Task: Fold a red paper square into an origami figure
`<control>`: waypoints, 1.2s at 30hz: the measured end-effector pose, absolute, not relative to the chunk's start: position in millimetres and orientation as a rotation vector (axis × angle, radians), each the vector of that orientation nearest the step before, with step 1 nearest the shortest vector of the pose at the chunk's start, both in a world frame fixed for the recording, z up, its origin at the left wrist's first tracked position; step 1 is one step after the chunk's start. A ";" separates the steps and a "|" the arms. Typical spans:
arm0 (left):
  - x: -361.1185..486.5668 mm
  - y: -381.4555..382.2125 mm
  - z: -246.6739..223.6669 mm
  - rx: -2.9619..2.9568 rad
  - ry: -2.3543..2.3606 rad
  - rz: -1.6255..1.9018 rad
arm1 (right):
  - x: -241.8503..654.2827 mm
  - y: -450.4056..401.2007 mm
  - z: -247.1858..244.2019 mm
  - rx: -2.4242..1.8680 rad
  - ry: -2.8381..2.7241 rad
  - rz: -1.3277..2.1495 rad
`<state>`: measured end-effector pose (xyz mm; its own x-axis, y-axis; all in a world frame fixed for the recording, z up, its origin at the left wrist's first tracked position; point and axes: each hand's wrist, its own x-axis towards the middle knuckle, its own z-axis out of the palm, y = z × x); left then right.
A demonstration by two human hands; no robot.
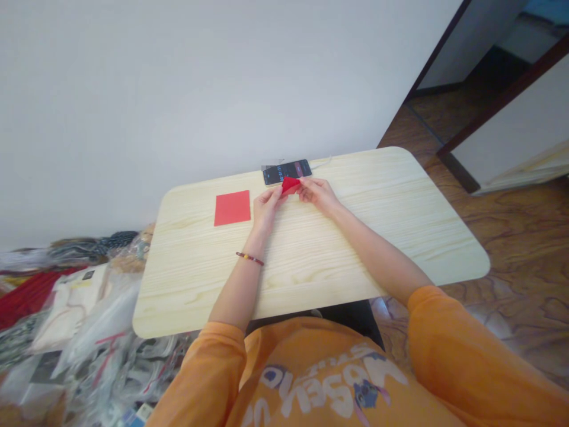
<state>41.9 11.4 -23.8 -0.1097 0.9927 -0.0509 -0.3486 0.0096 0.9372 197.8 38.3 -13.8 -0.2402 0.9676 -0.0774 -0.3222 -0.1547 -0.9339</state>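
A small folded piece of red paper is held up between both hands, over the far middle of the table. My left hand pinches its left side, thumb on top. At its right end, my right hand grips it between thumb and fingers. Flat on the table to the left of my left hand lies a square stack or sheet of red paper; how many sheets it has I cannot tell. Just behind the folded paper lies a phone with its screen lit.
The pale wooden table has rounded corners and stands against a white wall. A white cable runs from the phone's right end. Clothes and plastic bags are heaped at the left. A doorway opens at the right above the wooden floor.
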 end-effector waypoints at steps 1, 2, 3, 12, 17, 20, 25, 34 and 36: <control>42.8 10.9 -23.6 0.881 1.051 1.433 | 198.0 38.2 -13.7 -0.916 -1.046 1.606; 43.8 10.4 -23.1 0.901 1.069 1.450 | 198.1 38.2 -13.8 -0.920 -1.052 1.606; 44.6 9.8 -22.4 0.925 1.090 1.470 | 198.3 38.2 -13.9 -0.922 -1.061 1.607; 44.7 3.0 -17.2 1.252 1.301 1.524 | 200.0 39.8 -18.1 -0.906 -1.137 1.634; 45.7 1.9 -17.2 1.459 1.348 1.439 | 200.2 41.0 -21.2 -0.925 -1.232 1.585; 46.3 3.3 -19.4 1.492 1.337 1.457 | 199.0 41.1 -22.4 -0.948 -1.256 1.544; 45.6 6.2 -23.4 1.389 1.462 1.488 | 196.6 41.1 -25.6 -0.928 -1.233 1.471; 48.9 5.6 -25.4 1.404 1.465 1.501 | 195.8 41.4 -27.9 -0.963 -1.234 1.390; 50.1 4.5 -23.9 1.423 1.472 1.492 | 194.7 40.6 -28.9 -0.980 -1.250 1.323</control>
